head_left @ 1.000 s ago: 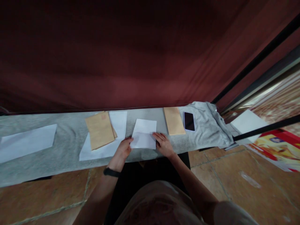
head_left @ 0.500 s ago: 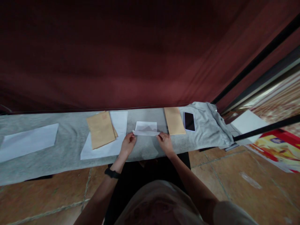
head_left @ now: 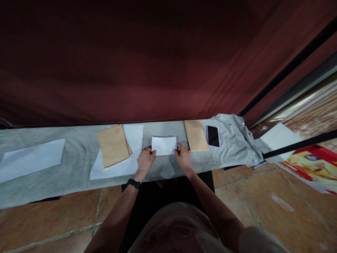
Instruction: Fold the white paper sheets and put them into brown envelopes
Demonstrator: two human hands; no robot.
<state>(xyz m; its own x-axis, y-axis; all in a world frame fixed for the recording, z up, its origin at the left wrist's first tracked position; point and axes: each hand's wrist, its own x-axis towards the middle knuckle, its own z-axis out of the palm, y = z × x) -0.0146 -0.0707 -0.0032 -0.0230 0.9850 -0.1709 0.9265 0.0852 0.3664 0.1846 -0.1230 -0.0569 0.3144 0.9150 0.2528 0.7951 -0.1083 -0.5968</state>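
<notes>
A folded white sheet of paper (head_left: 163, 145) lies flat on the grey cloth-covered ledge (head_left: 73, 165) in front of me. My left hand (head_left: 145, 160) pinches its near left corner, fingers curled onto the paper. My right hand (head_left: 182, 157) holds the near right corner the same way. A black band sits on my left wrist.
Left of the sheet lie brown envelopes (head_left: 112, 145) on a white sheet (head_left: 123, 158), and another white sheet (head_left: 31, 159) far left. To the right are a brown envelope (head_left: 196, 135) and a dark phone (head_left: 212, 136). A dark red curtain hangs behind. Tiled floor below.
The near half of the sheet was lifted and folded away from me onto the far half. Both hands moved forward with it and now press the folded sheet flat.
</notes>
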